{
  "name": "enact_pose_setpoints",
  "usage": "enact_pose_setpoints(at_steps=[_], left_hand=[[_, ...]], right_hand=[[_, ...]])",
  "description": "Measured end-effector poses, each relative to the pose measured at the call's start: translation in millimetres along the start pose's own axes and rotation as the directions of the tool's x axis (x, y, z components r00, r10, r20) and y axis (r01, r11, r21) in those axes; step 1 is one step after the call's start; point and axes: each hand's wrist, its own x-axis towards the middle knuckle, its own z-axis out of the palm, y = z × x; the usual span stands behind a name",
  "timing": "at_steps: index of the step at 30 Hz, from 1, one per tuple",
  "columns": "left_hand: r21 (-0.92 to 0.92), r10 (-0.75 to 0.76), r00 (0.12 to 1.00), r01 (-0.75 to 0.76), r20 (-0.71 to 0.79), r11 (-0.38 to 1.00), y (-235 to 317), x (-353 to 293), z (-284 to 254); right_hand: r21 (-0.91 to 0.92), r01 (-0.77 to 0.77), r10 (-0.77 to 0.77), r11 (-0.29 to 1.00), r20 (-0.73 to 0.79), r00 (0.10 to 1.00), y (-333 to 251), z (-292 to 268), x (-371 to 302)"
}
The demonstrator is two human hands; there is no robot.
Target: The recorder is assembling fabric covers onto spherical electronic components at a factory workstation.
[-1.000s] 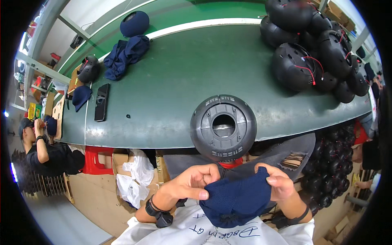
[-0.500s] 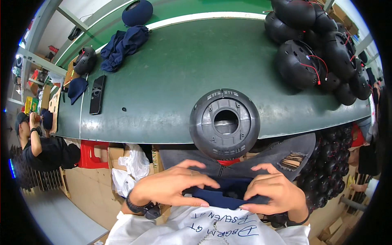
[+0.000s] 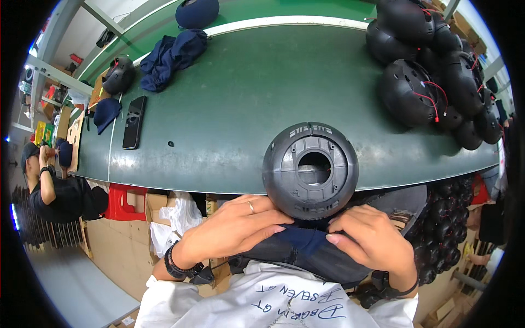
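Observation:
A round black plastic shell [image 3: 284, 186] with a wide hole in its face sits at the near table edge. Just below it, a navy blue fabric cover [image 3: 309, 239] stretches between my hands. My left hand [image 3: 243, 224] grips the cover's left side, thumb and fingers pinched together, a ring on one finger. At the right side, my right hand [image 3: 372, 235] is closed on the cloth with the fingers curled. The cover's far edge runs up against the underside of the shell, and how far it reaches around is hidden.
Black shells with red wires [image 3: 407, 93] are piled at the right of the green table [image 3: 246, 93]. A phone [image 3: 134, 123], crumpled navy cloth [image 3: 172, 60] and a covered navy ball [image 3: 197, 13] lie left and far. Another person [image 3: 63, 191] works at the far left.
Both hands have moved forward with the navy cover, from near my shirt to the underside of the shell. The cover's opening no longer shows. The whole view has shifted slightly.

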Motion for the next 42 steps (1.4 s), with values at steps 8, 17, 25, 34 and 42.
enact_pose_setpoints(at_steps=[8,17,25,34,42], left_hand=[[0.031,0.032,0.974,-0.026,-0.224,0.999,3.5,-3.2,11.2],[0.138,0.093,0.861,-0.027,-0.501,0.99,-4.4,-1.3,20.5],[0.095,0.077,0.819,-0.028,-0.568,0.995,-8.8,1.8,31.3],[0.051,0.21,0.692,-0.244,-0.69,0.969,-28.7,23.5,39.3],[0.055,0.23,0.658,-0.275,-0.717,0.96,-41.3,34.1,48.5]], right_hand=[[0.019,0.048,-0.041,0.999,-0.278,0.96,0.0,-1.1,4.5],[0.0,0.16,-0.137,0.987,-0.517,0.845,9.0,13.4,14.2],[-0.102,0.188,-0.211,0.977,-0.603,0.769,15.1,21.7,22.2],[-0.282,0.168,-0.318,0.945,-0.658,0.683,22.3,22.1,30.4],[-0.187,0.263,-0.317,0.947,-0.69,0.651,46.7,23.7,52.2]])
